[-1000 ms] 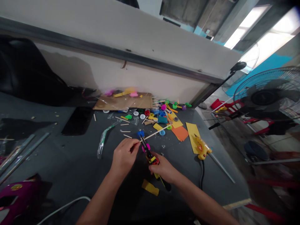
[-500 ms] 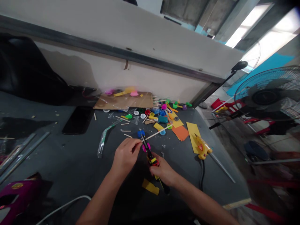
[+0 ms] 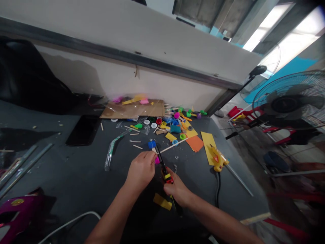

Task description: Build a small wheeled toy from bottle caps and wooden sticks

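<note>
My left hand [image 3: 143,169] is closed in a pinch on the near end of a thin wooden stick [image 3: 174,145], which slants away to the right. In my closed right hand [image 3: 177,189] is a plier-like cutting tool [image 3: 162,164] with a long black front and a red and yellow handle. Its front crosses the stick just beside my left fingertips; whether its jaws are open I cannot tell. Just beyond my fingertips shows a blue cap [image 3: 151,144]. A pink piece [image 3: 157,160] is partly hidden behind the tool.
Coloured caps, short sticks and paper [image 3: 195,143] crowd the table's back. A yellow glue gun [image 3: 218,159] lies right on a yellow strip, its black cord trailing forward. A phone [image 3: 83,130], a bent plastic-wrapped straw [image 3: 111,152] and a purple device [image 3: 19,211] are left. A fan [image 3: 286,103] stands beyond.
My left hand and the tool's front have shifted slightly right. The blue cap shows more fully, and the stick's far end sits a little lower.
</note>
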Demonstrator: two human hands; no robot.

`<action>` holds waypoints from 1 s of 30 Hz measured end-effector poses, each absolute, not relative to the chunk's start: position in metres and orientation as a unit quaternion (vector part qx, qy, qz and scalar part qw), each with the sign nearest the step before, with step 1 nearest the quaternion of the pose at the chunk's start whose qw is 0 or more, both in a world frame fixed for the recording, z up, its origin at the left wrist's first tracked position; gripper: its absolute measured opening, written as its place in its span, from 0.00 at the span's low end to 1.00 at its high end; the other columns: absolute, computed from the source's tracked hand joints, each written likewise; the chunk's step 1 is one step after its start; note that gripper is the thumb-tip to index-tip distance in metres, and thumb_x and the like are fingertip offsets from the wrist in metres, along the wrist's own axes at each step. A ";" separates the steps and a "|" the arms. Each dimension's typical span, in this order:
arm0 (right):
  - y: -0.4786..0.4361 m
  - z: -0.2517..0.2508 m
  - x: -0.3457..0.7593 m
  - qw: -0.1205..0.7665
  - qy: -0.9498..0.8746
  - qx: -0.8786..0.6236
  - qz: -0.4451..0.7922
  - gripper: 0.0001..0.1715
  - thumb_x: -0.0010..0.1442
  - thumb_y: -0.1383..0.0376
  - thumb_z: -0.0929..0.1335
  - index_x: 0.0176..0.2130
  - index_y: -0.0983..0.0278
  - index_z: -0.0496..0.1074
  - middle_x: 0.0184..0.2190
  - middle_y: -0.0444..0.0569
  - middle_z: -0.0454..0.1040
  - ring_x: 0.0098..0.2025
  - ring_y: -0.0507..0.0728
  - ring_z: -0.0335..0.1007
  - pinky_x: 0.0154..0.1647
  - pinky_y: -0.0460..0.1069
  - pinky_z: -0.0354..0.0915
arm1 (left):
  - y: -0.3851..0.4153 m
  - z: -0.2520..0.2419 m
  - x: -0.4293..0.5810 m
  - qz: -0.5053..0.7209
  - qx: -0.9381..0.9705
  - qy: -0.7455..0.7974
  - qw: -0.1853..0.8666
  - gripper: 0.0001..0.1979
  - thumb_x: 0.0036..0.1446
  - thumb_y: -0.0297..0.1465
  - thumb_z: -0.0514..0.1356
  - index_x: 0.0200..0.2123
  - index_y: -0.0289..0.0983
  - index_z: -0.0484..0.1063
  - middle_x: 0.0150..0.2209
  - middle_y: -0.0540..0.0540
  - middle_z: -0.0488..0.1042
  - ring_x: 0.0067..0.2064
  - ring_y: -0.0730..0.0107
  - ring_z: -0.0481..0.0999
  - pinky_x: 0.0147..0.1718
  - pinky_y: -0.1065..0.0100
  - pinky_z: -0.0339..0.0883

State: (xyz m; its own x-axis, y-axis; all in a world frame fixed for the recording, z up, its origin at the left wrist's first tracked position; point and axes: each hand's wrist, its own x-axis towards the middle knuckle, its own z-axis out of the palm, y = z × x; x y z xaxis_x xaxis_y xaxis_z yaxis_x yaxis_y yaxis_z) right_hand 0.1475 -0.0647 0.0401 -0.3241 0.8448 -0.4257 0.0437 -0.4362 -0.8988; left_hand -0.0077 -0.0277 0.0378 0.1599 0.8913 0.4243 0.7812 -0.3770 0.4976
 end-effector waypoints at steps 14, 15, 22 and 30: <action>-0.060 0.033 0.163 0.250 -0.411 -0.499 0.721 0.22 0.38 0.65 0.70 0.36 0.62 0.64 0.22 0.37 0.63 0.21 0.47 0.55 0.24 0.45 0.54 | -0.023 0.032 -0.006 0.353 0.730 0.575 0.106 0.10 0.62 0.28 0.50 0.30 0.38 0.70 0.30 0.46 0.74 0.34 0.64 0.73 0.34 0.67 0.63; -0.060 0.032 0.167 0.249 -0.402 -0.486 0.735 0.25 0.37 0.63 0.72 0.37 0.63 0.65 0.24 0.38 0.65 0.23 0.48 0.58 0.26 0.45 0.56 | -0.023 0.032 -0.007 0.356 0.725 0.579 0.113 0.10 0.62 0.29 0.50 0.30 0.38 0.70 0.30 0.46 0.74 0.34 0.65 0.73 0.34 0.67 0.63; -0.096 0.029 0.194 0.335 -0.253 -0.372 0.828 0.26 0.44 0.59 0.71 0.44 0.65 0.71 0.37 0.51 0.71 0.35 0.56 0.68 0.39 0.52 0.62 | -0.024 0.037 -0.020 0.390 0.659 0.608 0.210 0.13 0.63 0.34 0.49 0.30 0.38 0.69 0.27 0.50 0.72 0.29 0.71 0.71 0.29 0.71 0.59; -0.142 0.004 0.208 0.259 -0.212 -0.326 0.884 0.38 0.35 0.64 0.73 0.48 0.62 0.66 0.37 0.50 0.72 0.39 0.62 0.71 0.43 0.56 0.62 | -0.023 0.046 -0.020 0.383 0.622 0.639 0.242 0.12 0.63 0.34 0.48 0.31 0.40 0.68 0.25 0.53 0.70 0.27 0.72 0.69 0.28 0.71 0.57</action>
State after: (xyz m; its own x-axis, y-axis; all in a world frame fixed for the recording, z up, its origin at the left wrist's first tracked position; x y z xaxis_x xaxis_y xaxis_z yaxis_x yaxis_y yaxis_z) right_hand 0.2083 -0.1423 0.0041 -0.6528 0.5959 -0.4678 -0.3197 -0.7765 -0.5430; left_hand -0.0197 -0.0231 0.0458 -0.1103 0.9797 0.1677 0.6086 -0.0668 0.7907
